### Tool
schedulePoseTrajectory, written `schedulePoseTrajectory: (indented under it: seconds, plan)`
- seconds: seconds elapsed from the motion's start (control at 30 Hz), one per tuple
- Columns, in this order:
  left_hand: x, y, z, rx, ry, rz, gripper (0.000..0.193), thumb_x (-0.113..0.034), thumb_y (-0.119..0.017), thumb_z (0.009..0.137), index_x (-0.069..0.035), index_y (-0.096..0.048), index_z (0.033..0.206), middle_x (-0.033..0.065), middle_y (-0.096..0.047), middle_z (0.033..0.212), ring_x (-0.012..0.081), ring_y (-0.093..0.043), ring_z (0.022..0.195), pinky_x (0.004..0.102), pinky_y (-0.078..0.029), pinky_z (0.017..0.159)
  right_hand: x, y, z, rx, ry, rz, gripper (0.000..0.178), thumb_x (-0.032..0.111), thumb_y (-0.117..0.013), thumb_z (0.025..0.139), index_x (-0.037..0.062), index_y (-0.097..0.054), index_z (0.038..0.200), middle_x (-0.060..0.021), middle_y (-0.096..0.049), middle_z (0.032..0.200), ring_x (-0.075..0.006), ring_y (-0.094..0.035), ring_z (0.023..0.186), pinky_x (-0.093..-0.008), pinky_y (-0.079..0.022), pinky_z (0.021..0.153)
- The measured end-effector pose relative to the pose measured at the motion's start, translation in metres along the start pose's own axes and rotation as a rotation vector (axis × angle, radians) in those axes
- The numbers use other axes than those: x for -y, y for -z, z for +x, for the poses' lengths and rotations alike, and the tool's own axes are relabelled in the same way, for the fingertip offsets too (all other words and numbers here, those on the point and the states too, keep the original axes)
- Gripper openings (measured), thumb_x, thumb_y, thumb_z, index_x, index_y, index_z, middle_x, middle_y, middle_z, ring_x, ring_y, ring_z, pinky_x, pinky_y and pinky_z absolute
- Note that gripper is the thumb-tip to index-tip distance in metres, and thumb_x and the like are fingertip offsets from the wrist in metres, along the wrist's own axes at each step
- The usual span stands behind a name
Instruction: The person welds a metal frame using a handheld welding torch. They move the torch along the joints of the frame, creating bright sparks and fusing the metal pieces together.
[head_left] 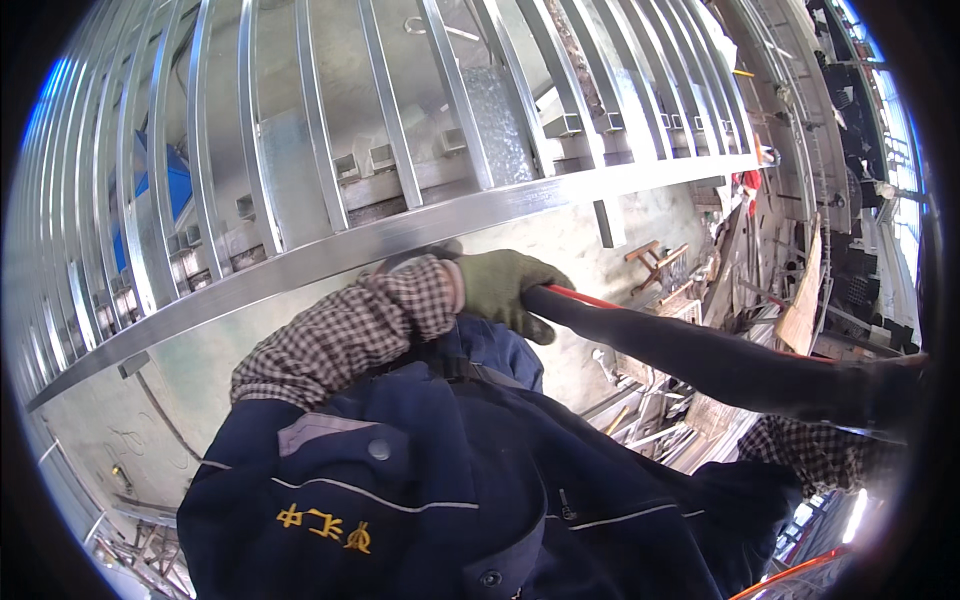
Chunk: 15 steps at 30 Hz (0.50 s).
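My left hand (495, 285), in a green work glove, reaches across in front of me just below the metal frame. Its fingers are closed round a thick black-sheathed cable (660, 350) with a thin orange-red line along it. The cable runs from the glove to the right edge of the picture. Close above my left wrist lies the bright lower rail (420, 232) of the metal frame. A dark grey shape (430, 252) shows behind that wrist, too hidden to name. Of my right arm only the checked sleeve (800, 450) shows at the lower right; the hand is lost at the dark rim.
Many parallel square metal bars (312, 110) fill the upper view, joined to the rail. A short tube stub (609, 222) juts down from it. A small wooden stool (655, 262) and scrap boards (800, 300) stand at the right. A blue panel (160, 190) lies beyond the bars.
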<state>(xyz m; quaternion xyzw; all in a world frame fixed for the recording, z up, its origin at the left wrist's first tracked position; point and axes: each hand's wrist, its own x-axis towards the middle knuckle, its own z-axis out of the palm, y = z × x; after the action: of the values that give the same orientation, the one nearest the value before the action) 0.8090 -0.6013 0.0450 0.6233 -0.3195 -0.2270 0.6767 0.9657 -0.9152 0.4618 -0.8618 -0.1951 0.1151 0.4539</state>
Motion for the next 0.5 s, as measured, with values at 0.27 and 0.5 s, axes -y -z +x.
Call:
schedulePoseTrajectory:
  seconds: [0.27,0.5]
  plan:
    - [0.09,-0.002,-0.154,-0.348,0.622,-0.142,0.024,-0.009,-0.083,0.09,-0.003,-0.068,0.108,0.0082,-0.074,0.101,0.0234,-0.069,0.085,0.033,-0.057,0.076,0.017,-0.005,0.046,0.048,0.037,-0.091,0.045,0.02,-0.079,0.1,0.0016,-0.061,0.137,-0.0109,-0.071,0.117,-0.0173,-0.07,0.094,-0.0283,-0.058,0.076]
    - [0.032,-0.017,-0.201,-0.695,0.741,0.129,0.034,-0.016,-0.09,0.076,-0.014,-0.074,0.106,0.0068,-0.077,0.099,0.0232,-0.075,0.095,0.0379,-0.059,0.085,-0.01,-0.049,0.152,0.296,0.011,-0.134,0.048,0.019,-0.081,0.099,0.0017,-0.062,0.139,-0.0106,-0.072,0.119,-0.0183,-0.071,0.1,-0.0294,-0.06,0.081]
